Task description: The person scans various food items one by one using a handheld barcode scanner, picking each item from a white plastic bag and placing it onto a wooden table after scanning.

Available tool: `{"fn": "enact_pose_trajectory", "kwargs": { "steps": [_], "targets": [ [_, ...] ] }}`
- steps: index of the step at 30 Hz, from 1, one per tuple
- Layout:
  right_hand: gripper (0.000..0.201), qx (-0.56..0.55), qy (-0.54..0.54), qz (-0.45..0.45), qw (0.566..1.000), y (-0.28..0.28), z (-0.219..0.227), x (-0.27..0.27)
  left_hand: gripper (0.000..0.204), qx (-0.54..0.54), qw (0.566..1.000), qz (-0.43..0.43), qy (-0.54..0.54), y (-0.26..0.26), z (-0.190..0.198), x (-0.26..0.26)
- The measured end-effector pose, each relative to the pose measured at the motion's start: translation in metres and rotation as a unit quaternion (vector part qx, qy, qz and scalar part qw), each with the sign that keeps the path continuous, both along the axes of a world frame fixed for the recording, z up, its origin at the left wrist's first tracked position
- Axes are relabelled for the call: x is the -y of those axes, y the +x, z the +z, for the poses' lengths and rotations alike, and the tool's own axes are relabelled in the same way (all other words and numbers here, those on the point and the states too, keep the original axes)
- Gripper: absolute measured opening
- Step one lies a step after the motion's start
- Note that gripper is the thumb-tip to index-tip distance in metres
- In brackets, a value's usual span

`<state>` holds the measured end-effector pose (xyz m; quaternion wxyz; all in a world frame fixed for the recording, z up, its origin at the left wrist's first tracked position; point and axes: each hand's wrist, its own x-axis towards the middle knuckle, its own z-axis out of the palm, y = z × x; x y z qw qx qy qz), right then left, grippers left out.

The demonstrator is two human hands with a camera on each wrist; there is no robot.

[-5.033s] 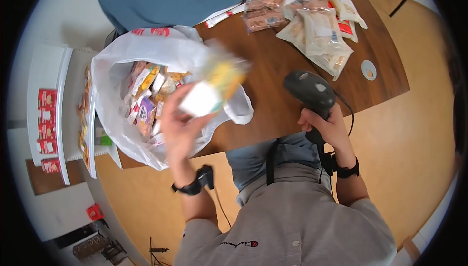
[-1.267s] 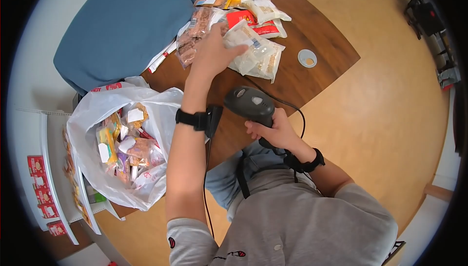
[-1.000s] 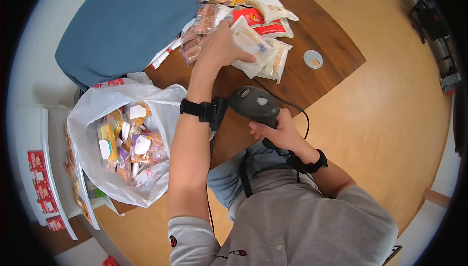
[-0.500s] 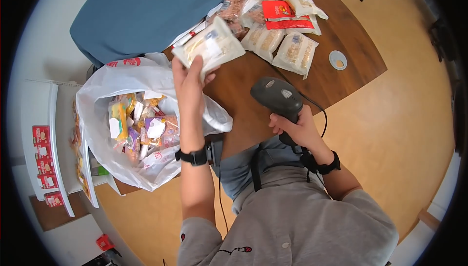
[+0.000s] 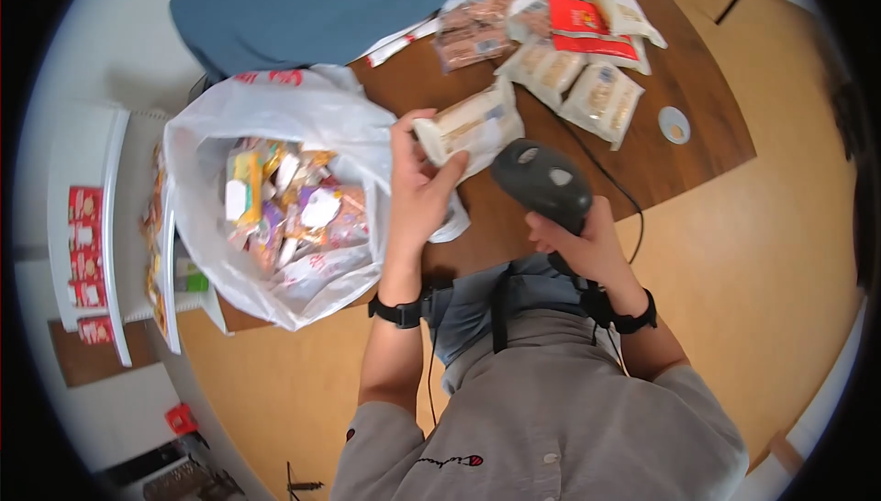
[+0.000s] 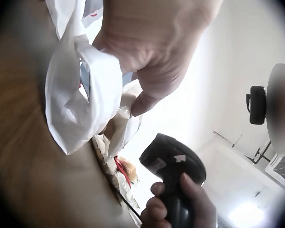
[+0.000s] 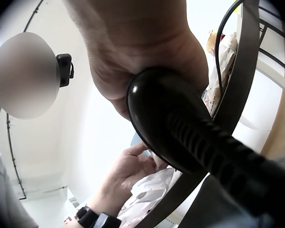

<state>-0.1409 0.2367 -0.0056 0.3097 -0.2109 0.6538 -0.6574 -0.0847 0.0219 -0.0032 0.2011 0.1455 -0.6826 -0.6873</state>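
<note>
In the head view my left hand (image 5: 420,191) pinches a clear, cream-coloured food packet (image 5: 475,127), thumb on top and fingers beneath. It holds the packet above the table, close to the head of a black handheld barcode scanner (image 5: 543,180). My right hand (image 5: 592,242) grips the scanner by its handle, and its cable runs back over the table. The left wrist view shows the scanner (image 6: 173,159) facing the left thumb and the partly hidden packet. Seen from the right wrist, the scanner's handle and ribbed cable end fill the foreground.
Left of my left hand stands a white plastic bag (image 5: 206,198) with many snack packets inside. More packets (image 5: 601,102) lie in a pile at the back right, near a round sticker (image 5: 674,125). Blue cloth (image 5: 321,5) covers something at the back; shelves (image 5: 119,226) stand at far left.
A yellow packet seen earlier in my left hand is now in the bag. The hand reached the pile, took the cream packet and brought it towards the scanner; my right hand kept its grip.
</note>
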Motion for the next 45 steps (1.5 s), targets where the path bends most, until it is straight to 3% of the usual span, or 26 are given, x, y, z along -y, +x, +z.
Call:
{"fn": "enact_pose_trajectory", "kwargs": {
  "steps": [4, 8, 10, 14, 16, 17, 20, 21, 22, 24, 28, 30, 32, 34, 36, 37, 39, 40, 42, 45],
  "targets": [
    [0.014, 0.032, 0.003, -0.002, 0.999, -0.005, -0.009, -0.007, 0.061, -0.017, 0.998, 0.061, -0.008, 0.03, 0.022, 0.008],
    [0.016, 0.1, -0.015, -0.007, 0.995, -0.01, -0.018, -0.011, 0.058, -0.068, 0.962, 0.264, -0.034, 0.094, 0.046, 0.049],
    [0.017, 0.11, -0.027, -0.011, 0.994, -0.012, -0.019, -0.011, 0.06, -0.068, 0.944, 0.323, -0.022, 0.124, 0.057, 0.077],
    [0.019, 0.103, -0.028, 0.001, 0.994, -0.013, -0.02, -0.009, 0.064, -0.001, 0.921, 0.387, -0.043, 0.145, 0.044, 0.125],
    [0.019, 0.097, -0.03, -0.004, 0.995, -0.013, -0.022, -0.01, 0.069, 0.185, 0.822, 0.443, -0.307, 0.139, 0.045, 0.129],
    [0.02, 0.098, -0.035, 0.0, 0.995, -0.014, -0.022, -0.011, 0.069, 0.183, 0.826, 0.436, -0.305, 0.133, 0.046, 0.128],
    [0.02, 0.108, -0.045, -0.009, 0.993, -0.012, -0.025, -0.013, 0.06, 0.143, 0.68, 0.481, -0.535, 0.114, 0.052, 0.12],
    [0.02, 0.118, -0.055, -0.012, 0.991, -0.011, -0.025, -0.012, 0.047, 0.102, 0.668, 0.49, -0.551, 0.104, 0.054, 0.115],
    [0.02, 0.114, -0.053, -0.021, 0.992, -0.011, -0.026, -0.012, 0.047, 0.097, 0.674, 0.486, -0.548, 0.088, 0.059, 0.103],
    [0.02, 0.105, -0.05, -0.011, 0.993, -0.01, -0.026, -0.011, 0.035, 0.006, 0.819, 0.382, -0.428, 0.051, 0.07, 0.071],
    [0.019, 0.101, -0.06, -0.007, 0.993, -0.009, -0.027, -0.013, 0.028, -0.035, 0.934, 0.113, -0.337, -0.044, 0.086, -0.004],
    [0.018, 0.083, -0.062, -0.012, 0.995, -0.008, -0.025, -0.014, 0.029, -0.093, 0.909, 0.03, -0.404, -0.099, 0.085, -0.024],
    [0.018, 0.069, -0.063, -0.016, 0.995, -0.006, -0.024, -0.016, 0.033, -0.235, 0.809, -0.025, -0.538, -0.165, 0.078, -0.04],
    [0.018, 0.057, -0.04, -0.017, 0.997, -0.006, -0.025, -0.015, 0.039, -0.242, 0.822, -0.122, -0.5, -0.222, 0.068, -0.065],
    [0.02, 0.026, -0.051, -0.021, 0.998, -0.003, -0.034, -0.015, 0.048, -0.129, 0.853, -0.126, -0.49, -0.245, 0.07, -0.096],
    [0.021, -0.001, -0.056, -0.022, 0.998, -0.003, -0.035, -0.016, 0.048, -0.135, 0.851, -0.127, -0.491, -0.258, 0.057, -0.104],
    [0.024, -0.038, -0.028, -0.021, 0.999, -0.005, -0.024, -0.018, 0.055, -0.009, 0.834, -0.044, -0.55, -0.281, 0.022, -0.115],
    [0.027, -0.066, 0.0, -0.015, 0.998, -0.004, -0.017, -0.019, 0.055, -0.008, 0.835, -0.047, -0.549, -0.282, 0.022, -0.11],
    [0.031, -0.111, 0.026, -0.006, 0.993, -0.007, -0.008, -0.018, 0.057, 0.049, 0.815, -0.21, -0.538, -0.277, 0.026, -0.077],
    [0.034, -0.124, 0.015, 0.01, 0.992, -0.005, -0.011, -0.014, 0.07, 0.051, 0.819, -0.23, -0.523, -0.269, 0.032, -0.032]
  ]
}}
